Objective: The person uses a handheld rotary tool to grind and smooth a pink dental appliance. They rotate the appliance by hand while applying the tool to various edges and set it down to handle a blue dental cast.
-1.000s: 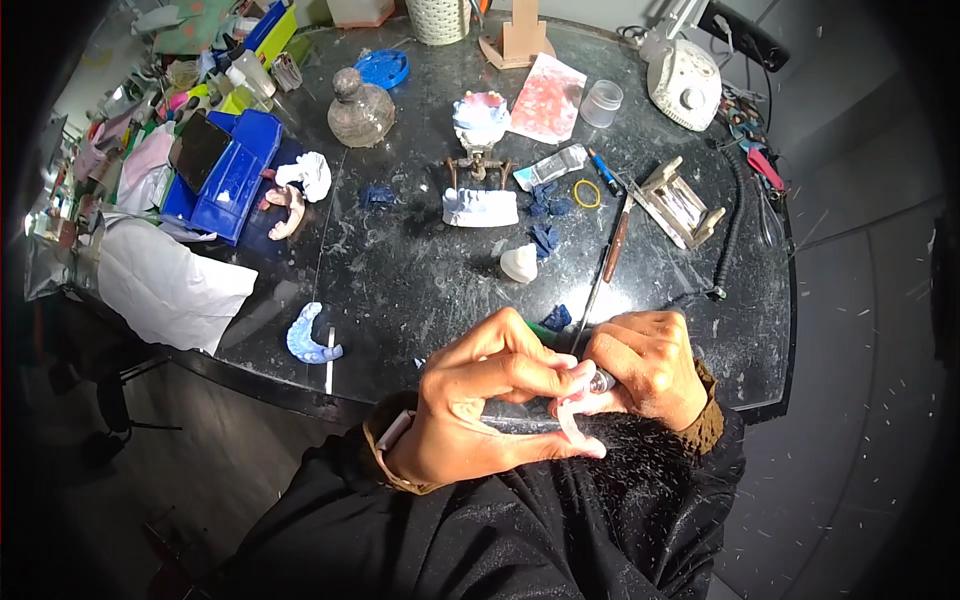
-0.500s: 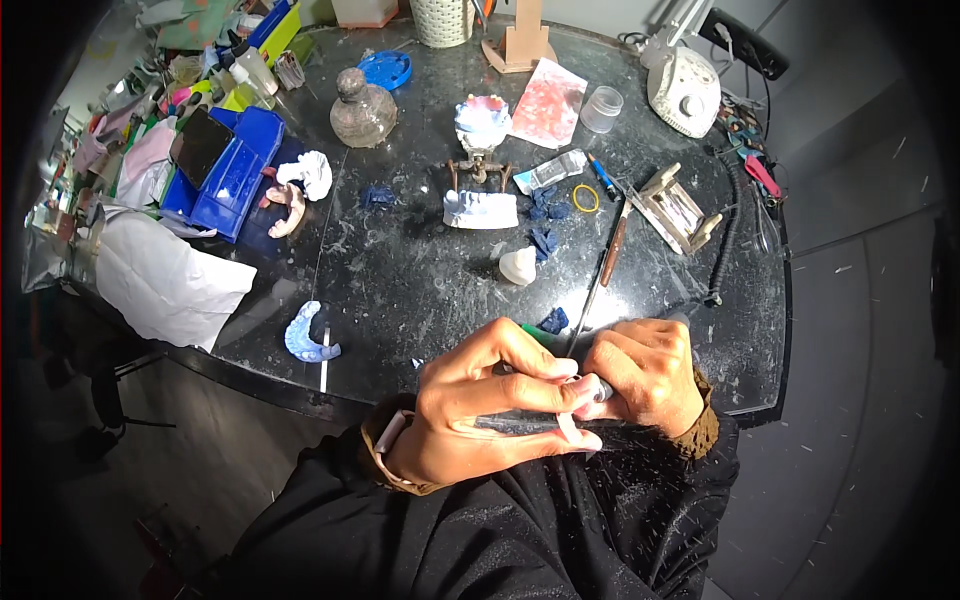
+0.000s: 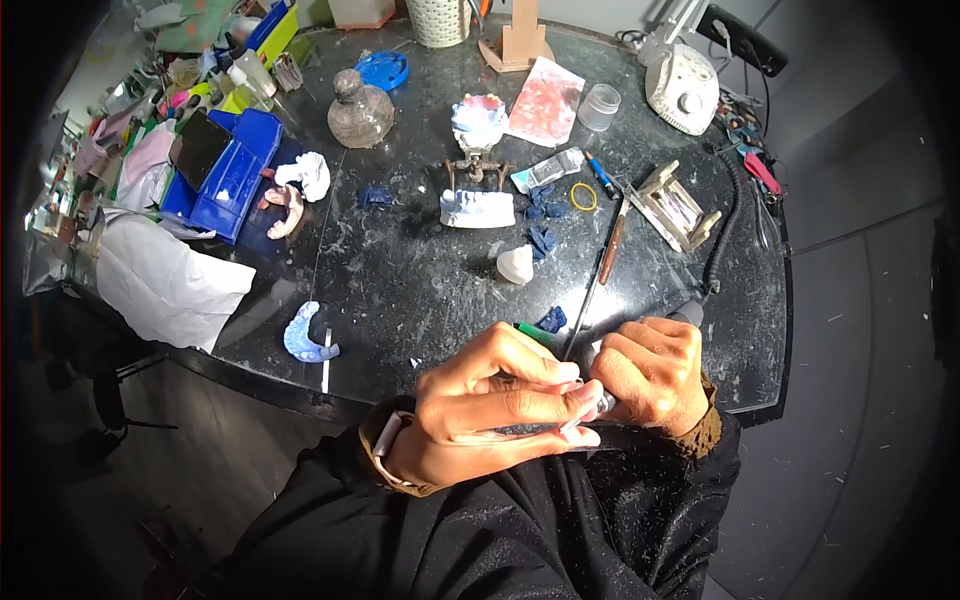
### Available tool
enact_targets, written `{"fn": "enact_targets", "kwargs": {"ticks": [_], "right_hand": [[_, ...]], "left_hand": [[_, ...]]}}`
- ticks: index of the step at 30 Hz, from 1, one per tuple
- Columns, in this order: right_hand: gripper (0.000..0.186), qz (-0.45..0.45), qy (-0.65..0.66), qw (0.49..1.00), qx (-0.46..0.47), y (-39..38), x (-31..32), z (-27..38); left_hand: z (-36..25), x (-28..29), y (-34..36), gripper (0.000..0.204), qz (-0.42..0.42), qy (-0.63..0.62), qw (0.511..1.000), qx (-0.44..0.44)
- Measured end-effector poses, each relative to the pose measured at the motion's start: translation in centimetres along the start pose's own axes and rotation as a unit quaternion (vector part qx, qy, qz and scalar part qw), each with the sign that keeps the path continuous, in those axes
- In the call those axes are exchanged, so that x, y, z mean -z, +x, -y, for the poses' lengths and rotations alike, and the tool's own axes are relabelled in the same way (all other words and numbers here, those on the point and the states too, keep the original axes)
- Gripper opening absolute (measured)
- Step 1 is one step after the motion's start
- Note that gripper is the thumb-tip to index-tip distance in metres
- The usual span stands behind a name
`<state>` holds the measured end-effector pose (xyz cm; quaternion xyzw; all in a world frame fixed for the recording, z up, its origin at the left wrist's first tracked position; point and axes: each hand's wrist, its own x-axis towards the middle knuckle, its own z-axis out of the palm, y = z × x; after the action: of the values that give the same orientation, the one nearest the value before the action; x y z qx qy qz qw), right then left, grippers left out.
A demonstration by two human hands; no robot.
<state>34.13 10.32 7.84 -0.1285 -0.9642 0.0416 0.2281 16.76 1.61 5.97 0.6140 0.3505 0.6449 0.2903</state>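
My left hand [image 3: 495, 405] pinches a small pale pinkish piece [image 3: 572, 425] between thumb and fingers, largely covered by them. My right hand [image 3: 650, 370] is wrapped round a grey rotary handpiece [image 3: 685, 312], whose front end meets the piece among my fingertips. Just beyond them lie a dark blue scrap [image 3: 552, 319], a green stick [image 3: 530, 330] and a long metal tool with brown handle [image 3: 614, 248]. Farther back are a white cone-shaped lump [image 3: 514, 263] and a white dental cast [image 3: 477, 209] at an articulator [image 3: 478, 167] carrying another cast [image 3: 478, 118].
A blue dental cast [image 3: 305, 340] lies front left. Left are a white sheet [image 3: 170, 285], blue tray [image 3: 218, 180] and piled supplies. A glass flask [image 3: 358, 118] and pink-stained paper [image 3: 545, 100] are behind. A white control unit [image 3: 680, 85] with coiled cord and a wooden stand [image 3: 672, 200] are right.
My left hand has moved slightly down over the last second. My right hand has shifted a little with the handpiece, and its knuckles sit slightly lower. Both keep their grips.
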Motion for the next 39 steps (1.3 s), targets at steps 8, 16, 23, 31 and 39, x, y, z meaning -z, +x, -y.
{"fn": "enact_targets", "kwargs": {"ticks": [8,16,23,31,39], "right_hand": [[0.035,-0.020,-0.001,1.000,-0.018,0.1,-0.6,0.0],[0.029,-0.011,-0.038,0.999,-0.017,0.1,-0.4,0.1],[0.028,-0.017,-0.060,0.998,-0.027,0.3,0.1,0.4],[0.041,0.002,0.086,0.994,-0.068,0.0,1.1,0.0],[0.060,0.133,0.331,0.927,-0.114,-0.2,0.8,-0.6]], "left_hand": [[0.1,0.2,0.1,0.033,0.012,0.002,1.000,0.000],[0.2,-0.1,-0.1,0.033,0.007,0.004,1.000,-0.007],[0.1,-0.1,0.1,0.032,0.019,0.035,0.999,-0.030],[0.2,0.5,-0.4,0.042,-0.022,-0.023,1.000,0.003],[0.3,0.6,-0.2,0.045,-0.004,0.052,0.999,-0.002]]}}
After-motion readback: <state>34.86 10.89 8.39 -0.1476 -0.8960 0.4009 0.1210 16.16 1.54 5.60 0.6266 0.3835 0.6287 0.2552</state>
